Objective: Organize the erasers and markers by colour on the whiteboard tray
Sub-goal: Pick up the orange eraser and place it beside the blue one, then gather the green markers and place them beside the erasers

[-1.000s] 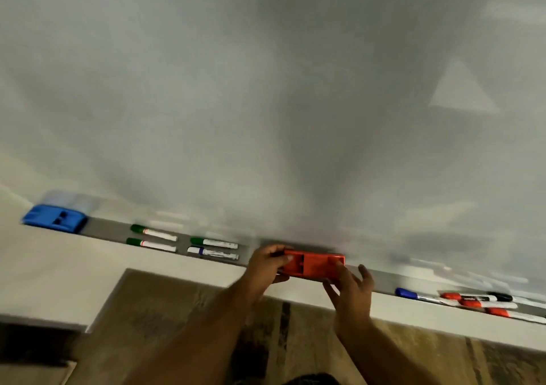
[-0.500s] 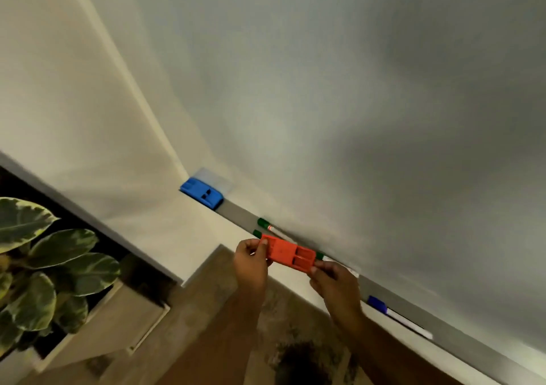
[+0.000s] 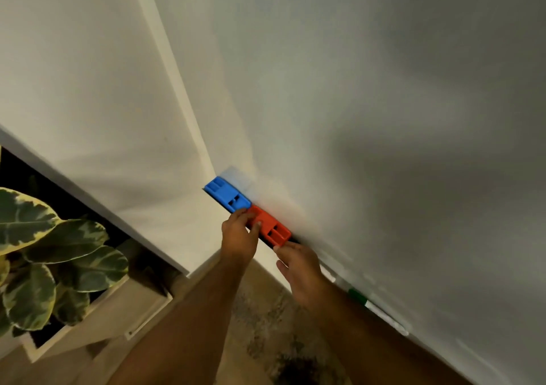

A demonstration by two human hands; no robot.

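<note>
A red eraser (image 3: 273, 229) rests on the whiteboard tray, end to end with a blue eraser (image 3: 227, 194) at the tray's left end. My left hand (image 3: 239, 237) grips the red eraser's left end, thumb and fingers on it. My right hand (image 3: 298, 263) touches its right end with the fingertips. A green marker (image 3: 362, 297) lies on the tray (image 3: 393, 319) to the right, partly hidden behind my right forearm.
The whiteboard (image 3: 384, 118) fills the upper right. A potted plant (image 3: 44, 254) with large variegated leaves stands in a pale planter at lower left. Wooden floor and a dark-patterned rug (image 3: 280, 340) lie below.
Both hands carried the red eraser leftward along the tray, from beside the markers to a spot against the blue eraser. The view swung left.
</note>
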